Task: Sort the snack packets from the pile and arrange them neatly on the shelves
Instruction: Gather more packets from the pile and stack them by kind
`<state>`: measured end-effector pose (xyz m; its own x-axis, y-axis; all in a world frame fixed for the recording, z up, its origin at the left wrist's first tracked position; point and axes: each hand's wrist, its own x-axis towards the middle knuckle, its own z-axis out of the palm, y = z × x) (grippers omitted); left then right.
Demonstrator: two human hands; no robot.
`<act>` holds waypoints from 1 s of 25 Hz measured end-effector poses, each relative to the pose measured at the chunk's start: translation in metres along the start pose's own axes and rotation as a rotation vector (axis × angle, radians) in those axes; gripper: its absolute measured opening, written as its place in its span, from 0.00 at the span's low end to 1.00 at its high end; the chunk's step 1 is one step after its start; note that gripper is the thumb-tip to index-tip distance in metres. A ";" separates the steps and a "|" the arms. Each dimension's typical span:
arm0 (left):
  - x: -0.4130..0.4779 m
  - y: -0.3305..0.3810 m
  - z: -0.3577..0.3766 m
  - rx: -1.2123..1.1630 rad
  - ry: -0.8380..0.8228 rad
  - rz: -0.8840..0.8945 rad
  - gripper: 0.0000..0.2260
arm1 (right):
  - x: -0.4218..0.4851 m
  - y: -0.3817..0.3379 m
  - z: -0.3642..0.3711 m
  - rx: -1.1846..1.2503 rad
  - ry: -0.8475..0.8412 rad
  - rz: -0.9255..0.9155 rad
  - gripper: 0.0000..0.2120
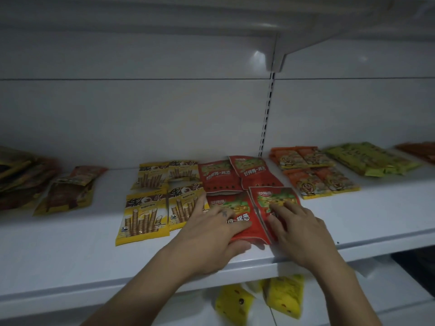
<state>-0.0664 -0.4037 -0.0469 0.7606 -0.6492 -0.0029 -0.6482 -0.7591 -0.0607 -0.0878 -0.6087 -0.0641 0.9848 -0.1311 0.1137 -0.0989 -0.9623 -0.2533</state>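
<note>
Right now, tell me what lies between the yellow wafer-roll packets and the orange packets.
In the head view, four red packets lie there, two by two; the left hand and right hand rest on the front pair.

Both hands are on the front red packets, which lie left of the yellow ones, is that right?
No. The head view shows the left hand and right hand on the front red packets, but these lie to the right of the yellow packets, not the left.
</note>
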 end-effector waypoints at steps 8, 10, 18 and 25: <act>0.008 0.010 -0.004 0.011 0.005 -0.063 0.20 | 0.008 0.006 -0.005 -0.092 -0.037 0.018 0.23; 0.011 0.011 -0.006 0.020 -0.004 -0.080 0.20 | 0.013 0.007 -0.005 -0.046 -0.041 -0.032 0.22; 0.014 0.011 -0.002 0.024 -0.022 -0.102 0.21 | 0.037 0.011 -0.003 -0.071 -0.198 -0.135 0.23; 0.014 0.002 0.000 -0.010 -0.011 -0.088 0.25 | 0.063 0.001 0.005 -0.078 -0.206 -0.153 0.23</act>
<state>-0.0573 -0.4141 -0.0471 0.8151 -0.5792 -0.0094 -0.5789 -0.8138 -0.0517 -0.0249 -0.6166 -0.0621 0.9966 0.0613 -0.0545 0.0510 -0.9836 -0.1729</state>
